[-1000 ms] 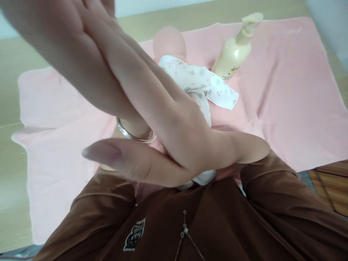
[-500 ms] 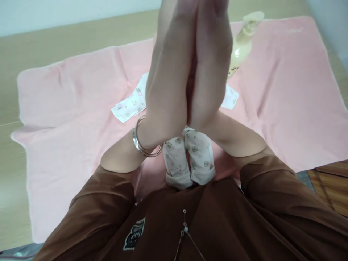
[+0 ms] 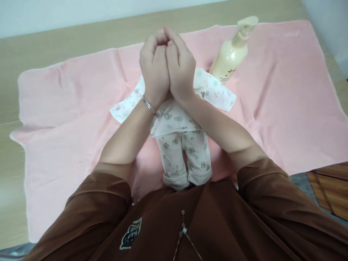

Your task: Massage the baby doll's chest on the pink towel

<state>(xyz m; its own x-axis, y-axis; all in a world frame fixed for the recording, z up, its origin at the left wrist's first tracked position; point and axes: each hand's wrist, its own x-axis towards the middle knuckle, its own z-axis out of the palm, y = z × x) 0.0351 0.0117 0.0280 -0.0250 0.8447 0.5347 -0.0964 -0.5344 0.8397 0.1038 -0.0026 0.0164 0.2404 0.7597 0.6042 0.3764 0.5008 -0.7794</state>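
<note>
My left hand (image 3: 155, 69) and my right hand (image 3: 181, 67) are pressed side by side at the wrists and thumbs. Their fingers curve inward and meet at the top, forming a cupped shape. What lies between the palms, if anything, is hidden. Below them is a small white long-sleeved top (image 3: 174, 119) with a leaf-and-bear print, its sleeves spread to both sides. Matching trousers (image 3: 197, 152) with turned-up cuffs extend toward me and look filled out. My hands cover the top's neck area. A cream-yellow pump bottle (image 3: 231, 56) is beyond the right sleeve.
A pink cloth (image 3: 67, 119) with pale edging lies under the clothes, creased in places. It covers much of a light wooden table (image 3: 13, 90). A white wall (image 3: 81, 14) rises behind. Brown wooden slats (image 3: 330, 185) show at the lower right.
My joined hands have come down and away from the camera, and their fingers now curl into a cup. More of the top and the bottle shows. The clothes look unmoved.
</note>
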